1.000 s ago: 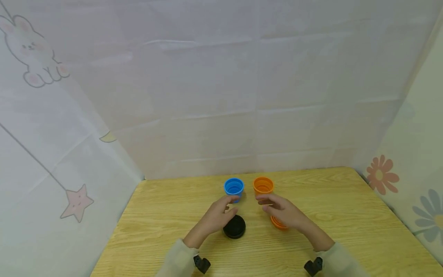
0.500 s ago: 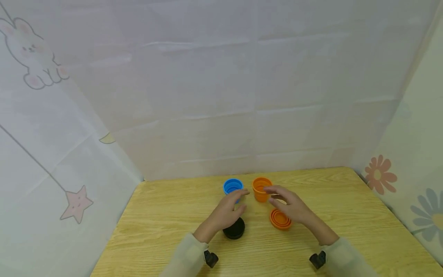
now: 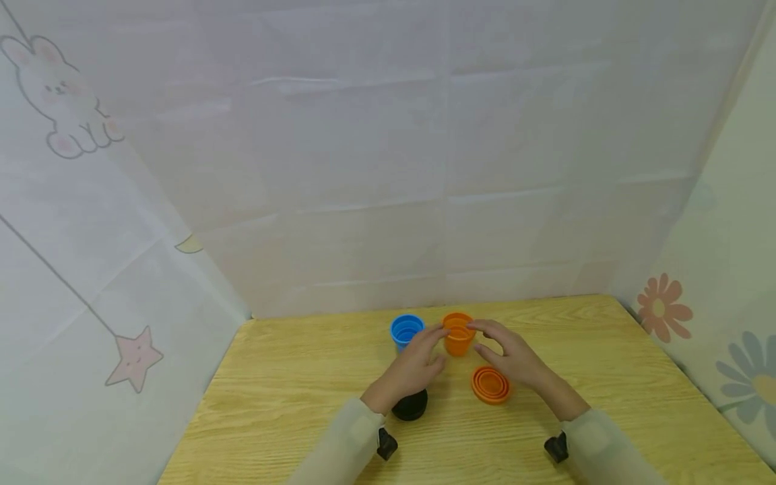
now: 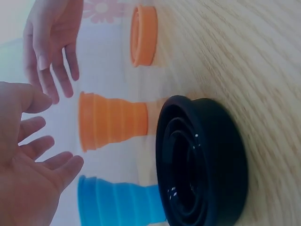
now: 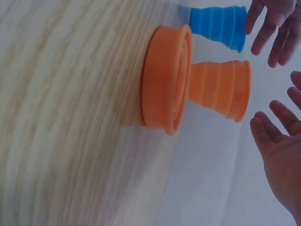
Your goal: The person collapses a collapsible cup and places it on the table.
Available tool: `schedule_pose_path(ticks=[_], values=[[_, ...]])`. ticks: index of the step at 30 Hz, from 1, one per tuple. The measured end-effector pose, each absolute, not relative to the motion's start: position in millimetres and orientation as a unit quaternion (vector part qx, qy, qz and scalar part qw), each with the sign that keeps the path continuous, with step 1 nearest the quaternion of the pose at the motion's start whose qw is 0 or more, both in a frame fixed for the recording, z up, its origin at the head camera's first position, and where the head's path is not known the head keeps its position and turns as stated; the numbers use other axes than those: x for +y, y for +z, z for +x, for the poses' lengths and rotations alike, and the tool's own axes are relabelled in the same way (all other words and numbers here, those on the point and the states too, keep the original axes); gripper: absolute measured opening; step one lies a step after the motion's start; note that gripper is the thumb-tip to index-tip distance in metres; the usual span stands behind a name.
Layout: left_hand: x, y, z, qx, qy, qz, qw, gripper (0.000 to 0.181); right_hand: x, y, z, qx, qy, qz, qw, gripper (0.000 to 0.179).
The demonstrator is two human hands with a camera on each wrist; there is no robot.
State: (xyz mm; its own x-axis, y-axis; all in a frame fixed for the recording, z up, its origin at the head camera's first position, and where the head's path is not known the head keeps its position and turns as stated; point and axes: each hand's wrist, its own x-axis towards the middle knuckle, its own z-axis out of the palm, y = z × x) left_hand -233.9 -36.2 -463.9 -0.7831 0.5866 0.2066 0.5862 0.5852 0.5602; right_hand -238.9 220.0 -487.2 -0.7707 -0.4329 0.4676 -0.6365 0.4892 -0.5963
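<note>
Both hands hover above the table with nothing in them. My left hand (image 3: 412, 367), fingers spread and slightly bent, hangs over the black collapsed cup (image 3: 410, 405) and partly covers it in the head view. My right hand (image 3: 512, 357) is held apart from it, just above the flat orange collapsed cup (image 3: 491, 384). Between and beyond the fingertips stands an expanded orange collapsible cup (image 3: 458, 342). Left of that, an expanded blue collapsible cup (image 3: 405, 328) stands upright, its lower part hidden by the left hand. In the left wrist view, the black cup (image 4: 202, 160) shows concentric folded rings.
The wood-grain table (image 3: 273, 404) reaches back to a pale hanging cloth (image 3: 364, 168). Printed cloth with a rabbit and star hangs at the left, and flowers at the right. A small black camera sits on each wrist.
My left hand has moved right and a little forward, toward the orange expanded cup. The right hand has shifted slightly right and forward, uncovering the flat orange cup. The cups stay put.
</note>
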Motion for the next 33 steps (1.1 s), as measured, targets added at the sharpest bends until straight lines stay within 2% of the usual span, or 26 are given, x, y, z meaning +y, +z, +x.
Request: schedule_pose_path(ticks=[4,10,15,18,26,33], values=[[-25.9,-467.2,-240.5,0.897,0.301,0.325,-0.012,0.055,220.3,-488.9,-245.7,-0.863,0.367,0.321,0.133,0.046],[-13.4,-475.7,-249.9,0.909,0.284,0.304,-0.014,0.056,221.5,-492.6,-256.2,-0.88,0.333,0.319,0.112,0.048],[-5.3,-480.6,-254.7,0.918,0.26,0.298,-0.01,0.057,223.0,-496.8,-261.0,-0.89,0.316,0.315,0.089,0.045],[-1.6,-480.7,-255.8,0.921,0.248,0.301,-0.013,0.057,223.7,-498.0,-263.2,-0.891,0.31,0.319,0.093,0.042],[-0.4,-478.1,-254.2,0.929,0.235,0.284,-0.024,0.053,217.3,-498.4,-265.9,-0.883,0.308,0.324,0.144,0.04],[-3.6,-472.2,-248.0,0.921,0.236,0.299,-0.085,0.05,216.2,-495.8,-260.9,-0.843,0.328,0.334,0.266,0.035]])
